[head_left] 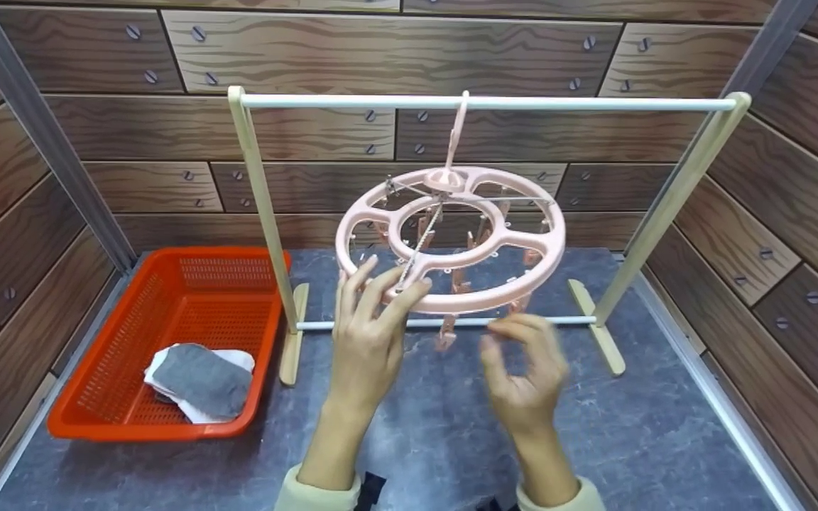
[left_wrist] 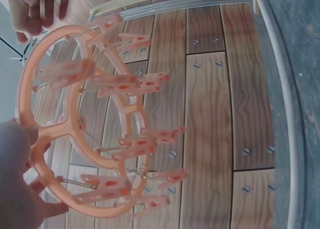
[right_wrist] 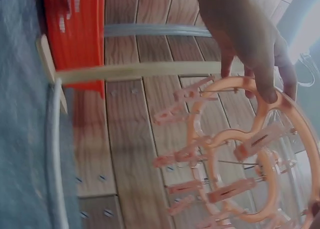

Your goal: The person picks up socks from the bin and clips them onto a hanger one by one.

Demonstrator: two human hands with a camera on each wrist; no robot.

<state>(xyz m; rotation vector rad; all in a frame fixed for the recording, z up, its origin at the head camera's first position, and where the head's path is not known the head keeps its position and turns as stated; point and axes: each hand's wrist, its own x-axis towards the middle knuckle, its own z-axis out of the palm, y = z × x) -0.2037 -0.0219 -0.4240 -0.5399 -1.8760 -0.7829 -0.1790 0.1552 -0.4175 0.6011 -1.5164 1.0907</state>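
Observation:
A pink round clip hanger [head_left: 466, 304] hangs by its hook from the rack's top bar, its ring tilted toward me. Small pink clothespins [head_left: 446, 333] dangle beneath it; several show in the left wrist view. My left hand [head_left: 370, 333] grips the near left part of the outer rim, with the thumb on the opposite side from the fingers, as the right wrist view shows. My right hand [head_left: 526, 365], blurred, is just below the near right rim with its fingers loosely bent and nothing seen between them.
The rack has a white top bar [head_left: 352, 102], wooden legs [head_left: 261, 191] and a low crossbar [head_left: 551, 321]. An orange basket [head_left: 160, 431] at left holds a folded grey cloth [head_left: 203, 380] over white cloth [head_left: 238, 360]. Wood-patterned walls [head_left: 409, 57] enclose the back and sides.

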